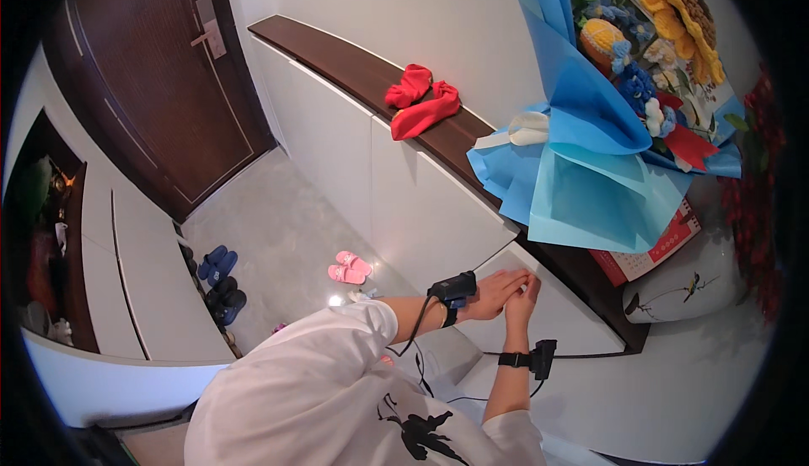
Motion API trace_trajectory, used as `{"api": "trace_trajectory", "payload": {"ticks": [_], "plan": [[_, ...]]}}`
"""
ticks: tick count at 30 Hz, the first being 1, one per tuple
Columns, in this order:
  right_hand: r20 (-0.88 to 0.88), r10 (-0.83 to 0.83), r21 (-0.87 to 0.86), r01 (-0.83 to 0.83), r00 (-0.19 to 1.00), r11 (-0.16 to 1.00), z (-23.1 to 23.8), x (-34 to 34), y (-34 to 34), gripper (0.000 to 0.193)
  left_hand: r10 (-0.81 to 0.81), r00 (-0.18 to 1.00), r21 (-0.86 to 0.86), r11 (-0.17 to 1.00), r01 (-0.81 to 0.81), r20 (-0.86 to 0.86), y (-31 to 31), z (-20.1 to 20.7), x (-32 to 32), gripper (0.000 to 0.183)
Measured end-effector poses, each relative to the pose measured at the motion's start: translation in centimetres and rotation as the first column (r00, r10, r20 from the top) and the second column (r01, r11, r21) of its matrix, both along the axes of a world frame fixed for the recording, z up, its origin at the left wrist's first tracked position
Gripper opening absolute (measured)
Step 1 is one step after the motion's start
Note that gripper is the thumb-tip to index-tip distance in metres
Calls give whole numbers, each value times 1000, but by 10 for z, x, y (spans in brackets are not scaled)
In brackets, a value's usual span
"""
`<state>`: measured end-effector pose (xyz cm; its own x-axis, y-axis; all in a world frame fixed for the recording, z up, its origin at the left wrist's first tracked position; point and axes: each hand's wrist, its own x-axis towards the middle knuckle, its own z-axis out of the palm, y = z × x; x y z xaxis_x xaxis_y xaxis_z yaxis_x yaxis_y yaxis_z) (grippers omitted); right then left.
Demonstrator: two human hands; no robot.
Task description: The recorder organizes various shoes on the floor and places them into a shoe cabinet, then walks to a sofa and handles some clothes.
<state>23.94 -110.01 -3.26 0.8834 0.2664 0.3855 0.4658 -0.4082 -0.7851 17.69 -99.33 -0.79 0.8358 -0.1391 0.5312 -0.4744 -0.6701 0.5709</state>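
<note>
My left hand [495,294] comes in from the left, its fingers stretched out toward my right hand [520,296]. The two hands touch in front of a white cabinet panel [566,313], below the dark wooden top. My right hand points upward, and its fingers are partly hidden where they meet the left ones. I see nothing held between them. Each wrist wears a black strapped device with a cable. On the cabinet top, ahead of my hands, lies a bouquet in blue wrapping [602,188] with crocheted flowers.
A red cloth item [425,105] lies farther along the narrow dark cabinet top [337,53]. A red desk calendar [649,247] and a white vase [687,285] stand at the right. Pink slippers [350,267] and dark slippers [221,264] are on the floor. A brown door [160,70] stands behind.
</note>
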Motion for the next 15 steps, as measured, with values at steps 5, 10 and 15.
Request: {"api": "trace_trajectory", "payload": {"ticks": [5,10,15], "plan": [[69,50,-55,-46,996,997,-10,35,5,29,46,998,46,998,-48,33,4,-14,29,74],[156,-35,-134,56,987,989,-16,36,5,33,-16,999,139,990,20,-32,20,-10,29,71],[-121,-19,-177,-3,992,984,-44,15,12,40,-67,920,101,988,114,-386,27,-27,22,52]]}}
